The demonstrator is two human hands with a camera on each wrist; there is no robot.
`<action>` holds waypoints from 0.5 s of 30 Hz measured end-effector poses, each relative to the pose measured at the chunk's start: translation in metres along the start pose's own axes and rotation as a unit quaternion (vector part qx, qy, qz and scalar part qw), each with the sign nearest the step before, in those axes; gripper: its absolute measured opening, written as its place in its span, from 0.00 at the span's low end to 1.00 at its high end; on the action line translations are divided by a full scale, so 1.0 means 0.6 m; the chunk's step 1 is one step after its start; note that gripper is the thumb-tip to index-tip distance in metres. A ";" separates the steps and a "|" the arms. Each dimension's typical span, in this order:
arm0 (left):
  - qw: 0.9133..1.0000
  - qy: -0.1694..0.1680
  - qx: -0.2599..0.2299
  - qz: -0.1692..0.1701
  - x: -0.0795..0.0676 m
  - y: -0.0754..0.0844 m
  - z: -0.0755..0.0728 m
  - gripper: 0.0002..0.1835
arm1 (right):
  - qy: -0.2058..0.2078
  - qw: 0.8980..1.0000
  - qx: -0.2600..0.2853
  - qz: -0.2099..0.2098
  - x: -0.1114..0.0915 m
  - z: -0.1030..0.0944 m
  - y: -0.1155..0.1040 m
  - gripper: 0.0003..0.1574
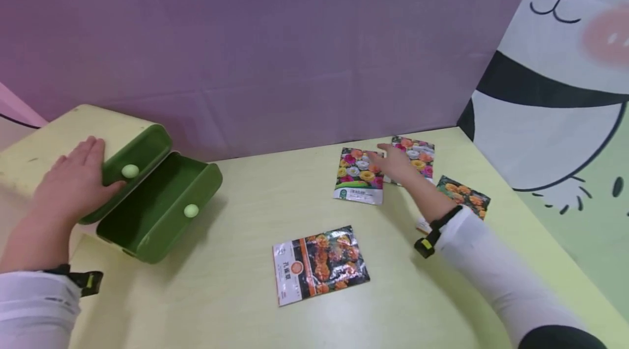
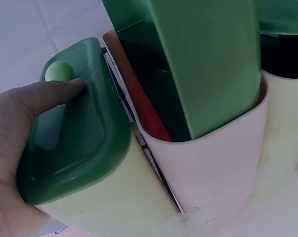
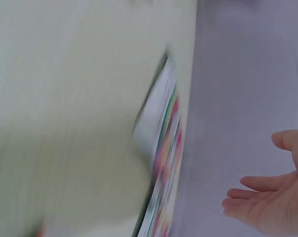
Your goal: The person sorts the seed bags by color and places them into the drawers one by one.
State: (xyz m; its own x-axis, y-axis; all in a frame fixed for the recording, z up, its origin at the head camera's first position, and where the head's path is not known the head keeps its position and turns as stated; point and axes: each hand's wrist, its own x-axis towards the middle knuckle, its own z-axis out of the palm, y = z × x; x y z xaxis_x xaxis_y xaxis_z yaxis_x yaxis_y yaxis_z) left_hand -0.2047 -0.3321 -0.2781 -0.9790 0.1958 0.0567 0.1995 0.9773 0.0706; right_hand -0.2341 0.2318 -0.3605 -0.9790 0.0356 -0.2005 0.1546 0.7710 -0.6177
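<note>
Creased purple cloth [image 1: 270, 54], rounded drawers [image 1: 169, 229], left grip [image 1: 73, 182] spread, right grip [image 1: 395, 164] apart, glossy packets [image 1: 321, 266]

Right forearm [image 1: 432, 201] partly hides the far-right packet [image 1: 469, 196]; right hand [image 1: 395, 164] covers part of the rear packet [image 1: 420, 155]; packets [image 3: 156, 116] in the right-wrist view blur.

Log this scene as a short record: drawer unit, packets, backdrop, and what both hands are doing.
Unit: cream drawer unit, at the table's left
Upper drawer: closed
Drawer below: pulled out
Front packet: marigold packet
Back packets: left mixed-flower packet, right mixed-flower packet
Right-side packet: orange-flower packet, partly hidden by right forearm
Left hand: on unit's top, thumb against upper drawer's front
Right hand: near back packets, holding nothing
Backdrop: purple cloth
</note>
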 end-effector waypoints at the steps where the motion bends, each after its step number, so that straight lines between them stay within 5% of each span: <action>1: 1.000 0.001 0.000 0.001 0.000 0.000 0.001 0.49 | 0.005 1.000 -0.017 0.015 0.003 -0.015 0.021 0.44; 8: 1.000 0.008 0.003 0.006 0.000 0.000 0.005 0.49 | 0.037 0.988 -0.096 0.113 0.014 -0.084 0.139 0.47; 15: 1.000 0.010 -0.001 0.006 0.001 0.000 0.008 0.49 | 0.018 0.977 -0.096 0.190 0.022 -0.090 0.189 0.49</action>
State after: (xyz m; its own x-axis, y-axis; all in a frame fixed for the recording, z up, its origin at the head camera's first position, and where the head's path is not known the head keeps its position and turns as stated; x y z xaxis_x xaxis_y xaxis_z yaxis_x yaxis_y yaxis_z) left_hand -0.2055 -0.3318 -0.2828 -0.9753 0.2065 0.0785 0.2121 0.9747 0.0709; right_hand -0.2369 0.3540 -0.3923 -0.8599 0.3624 -0.3594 0.4840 0.8027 -0.3485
